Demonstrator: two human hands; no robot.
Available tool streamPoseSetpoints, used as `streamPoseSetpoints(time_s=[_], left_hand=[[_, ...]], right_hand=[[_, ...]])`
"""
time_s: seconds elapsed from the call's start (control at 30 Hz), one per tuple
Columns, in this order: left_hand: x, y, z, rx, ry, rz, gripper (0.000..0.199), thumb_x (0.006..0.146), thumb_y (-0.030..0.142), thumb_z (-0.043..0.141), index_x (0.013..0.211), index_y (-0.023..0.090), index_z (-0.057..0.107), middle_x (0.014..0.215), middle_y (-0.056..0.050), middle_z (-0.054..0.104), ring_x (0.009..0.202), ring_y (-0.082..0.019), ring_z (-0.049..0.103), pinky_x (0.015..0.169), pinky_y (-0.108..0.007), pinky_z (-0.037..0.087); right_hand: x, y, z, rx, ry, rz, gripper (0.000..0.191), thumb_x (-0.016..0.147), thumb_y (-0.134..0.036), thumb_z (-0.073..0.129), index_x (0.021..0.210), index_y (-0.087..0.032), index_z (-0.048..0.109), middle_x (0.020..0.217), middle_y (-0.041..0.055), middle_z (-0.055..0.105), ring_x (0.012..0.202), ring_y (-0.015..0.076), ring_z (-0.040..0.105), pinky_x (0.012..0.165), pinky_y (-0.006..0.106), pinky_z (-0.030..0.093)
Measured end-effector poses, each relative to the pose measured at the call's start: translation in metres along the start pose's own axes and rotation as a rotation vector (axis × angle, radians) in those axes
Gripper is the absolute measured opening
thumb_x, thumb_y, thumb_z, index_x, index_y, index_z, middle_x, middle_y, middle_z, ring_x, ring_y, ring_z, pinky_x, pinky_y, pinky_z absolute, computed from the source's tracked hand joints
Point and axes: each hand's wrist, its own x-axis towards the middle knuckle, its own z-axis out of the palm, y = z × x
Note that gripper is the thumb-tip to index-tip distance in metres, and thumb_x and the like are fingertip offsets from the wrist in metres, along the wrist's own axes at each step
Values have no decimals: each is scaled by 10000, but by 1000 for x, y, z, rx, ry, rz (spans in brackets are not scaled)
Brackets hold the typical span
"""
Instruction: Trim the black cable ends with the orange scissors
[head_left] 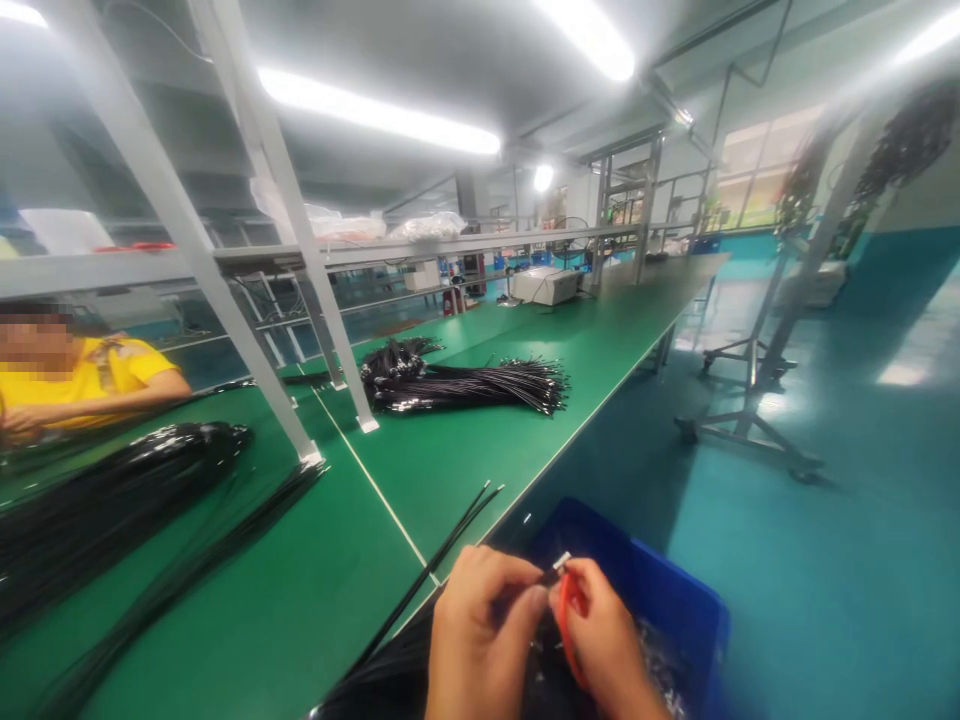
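Note:
Near the bottom centre, my left hand (484, 630) pinches a thin black cable just behind its small white end piece (561, 562). Close beside it on the right, my right hand (604, 625) is closed around a red-orange tool (568, 635), right at that end piece. The tool's exact shape is partly hidden by my fingers. Two black cables with light tips (457, 530) stick out to the left of my left hand, over the green table (375, 570). More black cables lie below my hands.
A blue bin (679, 590) with small pieces is below right. Black cable bundles (480, 388) (112, 500) lie on the table among grey metal posts (322, 220). A person in yellow (135, 370) sits at left. A wheeled rack (750, 400) stands on the right.

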Motion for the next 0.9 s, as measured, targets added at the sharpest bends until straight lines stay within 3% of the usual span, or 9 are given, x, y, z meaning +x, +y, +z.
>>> streamPoseSetpoints(time_s=[0.07,0.2,0.37,0.67,0.9], left_hand=[[-1,-6,-1,-156,-85,-164,84,765,230,655,703,182,685,645,-3,628,613,-157,562,574,-233,414],[-1,-16,-3,-399,-214,-339,172,740,311,703,679,153,675,642,-14,669,612,-154,583,579,-223,434],[-4,-20,-2,-425,-208,-362,178,720,304,726,659,150,664,623,1,655,582,-130,547,569,-212,422],[-7,-20,1,-324,-168,-355,204,726,326,708,637,150,659,612,-1,612,593,-146,540,583,-228,421],[-15,-19,6,-285,-80,-314,225,731,363,699,643,157,684,657,-40,666,641,-179,588,620,-252,442]], right_hand=[[-3,-13,-7,121,0,5,226,664,-389,607,821,-247,530,721,32,683,695,243,668,649,343,521],[-16,-50,-15,452,-67,47,263,650,-373,682,835,-245,546,744,1,665,608,172,617,540,262,494],[-26,-80,-17,755,-67,145,251,604,-249,789,772,-212,605,709,-4,677,554,118,578,539,219,471],[-26,-81,-13,792,-7,135,286,600,-217,799,774,-221,572,628,-32,658,517,110,567,532,214,462],[-30,-85,-18,861,-102,227,264,622,-234,794,768,-204,575,658,-14,657,524,121,563,548,239,470]])
